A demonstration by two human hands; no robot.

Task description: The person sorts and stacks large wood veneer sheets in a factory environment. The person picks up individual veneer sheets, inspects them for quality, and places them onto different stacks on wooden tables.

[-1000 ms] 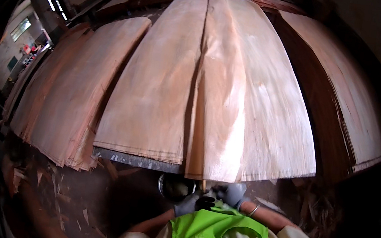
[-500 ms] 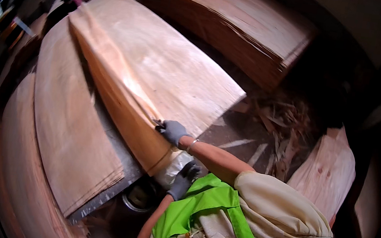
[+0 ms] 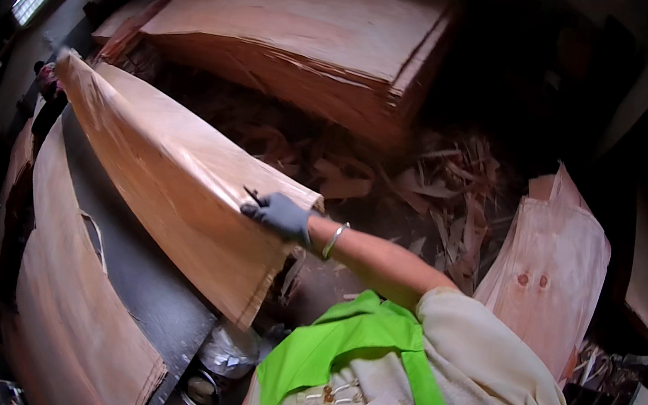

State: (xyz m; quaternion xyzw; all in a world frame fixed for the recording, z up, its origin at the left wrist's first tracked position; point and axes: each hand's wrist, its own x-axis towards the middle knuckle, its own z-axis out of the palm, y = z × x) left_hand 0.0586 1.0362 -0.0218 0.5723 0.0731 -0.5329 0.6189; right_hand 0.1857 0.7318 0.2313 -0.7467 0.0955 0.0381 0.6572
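The gloved right hand looks clamped on the folded near end of 1 veneer sheet, its long axis running away forward-left beside the bare grey tabletop; left hand's hidden, can't tell.

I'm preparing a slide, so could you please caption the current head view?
Gloved right hand at a curved wood sheet, with grey table showing alongside.
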